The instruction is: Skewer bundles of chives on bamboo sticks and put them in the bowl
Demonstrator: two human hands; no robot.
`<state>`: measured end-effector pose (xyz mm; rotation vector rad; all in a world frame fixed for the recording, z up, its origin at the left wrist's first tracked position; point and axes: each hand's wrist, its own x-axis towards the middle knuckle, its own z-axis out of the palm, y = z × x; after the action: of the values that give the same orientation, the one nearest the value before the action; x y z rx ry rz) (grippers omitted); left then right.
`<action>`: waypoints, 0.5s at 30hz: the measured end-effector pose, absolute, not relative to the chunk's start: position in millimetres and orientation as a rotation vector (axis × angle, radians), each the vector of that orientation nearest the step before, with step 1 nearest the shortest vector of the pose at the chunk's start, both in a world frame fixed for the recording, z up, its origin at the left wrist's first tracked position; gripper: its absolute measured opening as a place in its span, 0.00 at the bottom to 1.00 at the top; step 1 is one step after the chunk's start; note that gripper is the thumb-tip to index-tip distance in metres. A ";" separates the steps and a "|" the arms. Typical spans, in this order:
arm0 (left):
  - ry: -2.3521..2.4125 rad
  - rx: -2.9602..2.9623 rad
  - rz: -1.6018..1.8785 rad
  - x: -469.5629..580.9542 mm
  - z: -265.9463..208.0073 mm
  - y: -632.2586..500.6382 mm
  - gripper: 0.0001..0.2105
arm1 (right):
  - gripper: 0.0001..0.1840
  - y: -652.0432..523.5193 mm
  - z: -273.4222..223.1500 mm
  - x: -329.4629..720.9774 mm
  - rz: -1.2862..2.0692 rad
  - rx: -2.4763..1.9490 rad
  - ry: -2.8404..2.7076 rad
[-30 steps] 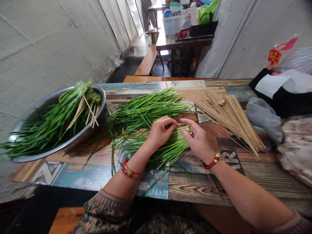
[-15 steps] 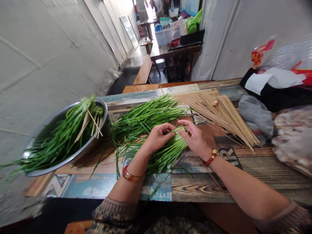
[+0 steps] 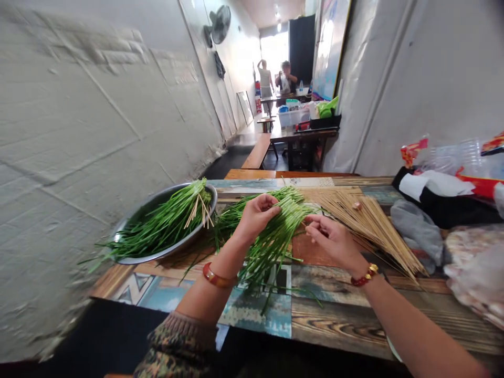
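My left hand [image 3: 258,216] is closed around a bunch of green chives [image 3: 271,239], lifted slightly over the table, with pale stem ends to the right and leaves hanging toward the front edge. At those pale ends, my right hand [image 3: 331,240] has its fingers pinched together; what they grip is too small to make out. Behind the bunch lie more loose chives [image 3: 236,212], partly covered by my left hand. To the right, a fanned pile of thin wooden skewers [image 3: 374,226] rests on the table.
A metal basin [image 3: 157,258] at left holds chives with skewers [image 3: 199,210] through their stem ends. At right are a grey plastic bag [image 3: 415,231] and a clear bag of pale pieces [image 3: 476,268]. Two people [image 3: 266,79] are at the far end, beyond another table [image 3: 303,134].
The view has tilted up, showing more of the room. My left hand has raised the chives a little, and my right hand has moved from on the stems to just right of their ends.
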<state>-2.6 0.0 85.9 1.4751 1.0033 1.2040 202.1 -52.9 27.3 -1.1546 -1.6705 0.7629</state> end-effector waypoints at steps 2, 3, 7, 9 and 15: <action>0.989 1.451 1.226 -5.2 93.1 -2.0 0.11 | 0.13 -52.9 42.8 198.5 0.629 -1.160 -1.721; 0.975 1.436 1.236 -6.6 97.1 -2.6 0.11 | 0.11 -52.0 51.8 197.3 0.545 -1.153 -1.741; 0.836 1.373 1.308 -12.7 118.7 -4.8 0.14 | 0.10 -45.4 97.8 195.1 0.171 -1.076 -1.830; 0.729 1.314 1.349 -16.5 130.7 -7.4 0.15 | 0.11 -44.1 124.8 194.3 0.014 -1.054 -1.873; 0.589 1.272 1.230 -33.7 148.1 -21.7 0.17 | 0.13 -54.7 173.9 187.9 -0.206 -1.042 -2.044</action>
<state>-33.7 -21.7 148.1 1.2724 0.5895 1.2303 187.9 -54.7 173.9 -1.0419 -2.0436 -0.2061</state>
